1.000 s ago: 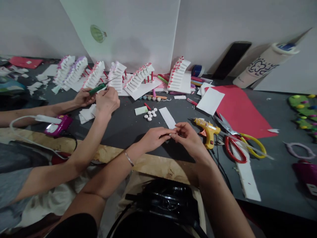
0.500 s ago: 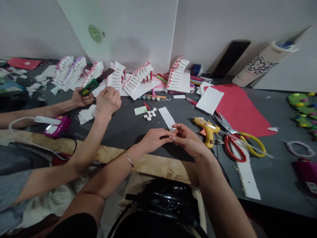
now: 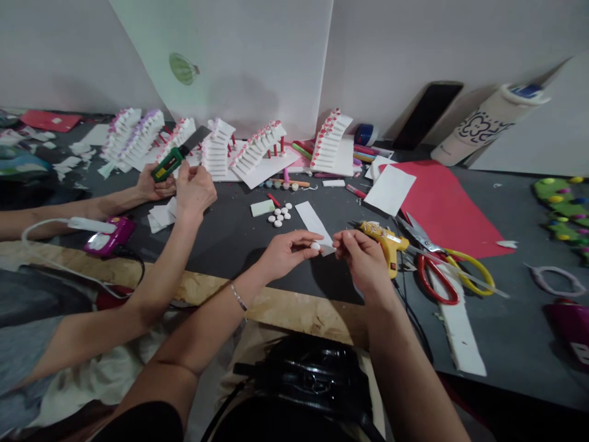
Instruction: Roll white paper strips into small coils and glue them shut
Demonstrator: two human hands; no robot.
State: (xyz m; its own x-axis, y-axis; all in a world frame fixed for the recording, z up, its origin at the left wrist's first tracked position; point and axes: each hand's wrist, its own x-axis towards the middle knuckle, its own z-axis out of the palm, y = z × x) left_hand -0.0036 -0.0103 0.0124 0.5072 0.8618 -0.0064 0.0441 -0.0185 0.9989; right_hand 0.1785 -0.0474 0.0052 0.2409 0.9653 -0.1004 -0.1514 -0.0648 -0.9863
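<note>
Head view, back of table: row of white stair models (image 3: 329,144) w/ pink + purple dots; felt pens & a blue tape roll (image 3: 364,134) nr the R-most.
Back R: black phone (image 3: 427,113) and white tumbler (image 3: 476,126), both leaning on wall.
R of hands: yellow glue gun (image 3: 390,241), just beyond R hand, partly hidden by it; scissors (image 3: 421,233) w/ red + yellow loops; red sheet (image 3: 451,202) behind, white card (image 3: 391,188) on its L edge.
Co-worker, L: hands (image 3: 196,190) w/ green-handled cutter (image 3: 168,164); purple power block (image 3: 110,235) nr the forearms.
Pellet pile: white rounds (image 3: 278,215), beyond L hand, nr a pale green slip (image 3: 262,207) + red stick (image 3: 273,200).
L hand (image 3: 317,241): thumb + index nearly together, gripping white pellet (image 3: 315,246).
R hand (image 3: 337,239): fingertips drawn together, apart from L; can't tell if anything's btwn them.
White pellet: at L fingertips, above table, near edge side; roundish, no clear long axis or pointing end.
White strip (image 3: 310,218): flat, long axis diagonal, far L to near R; near end shows btwn hands, fingertips overlapping its edges.
</note>
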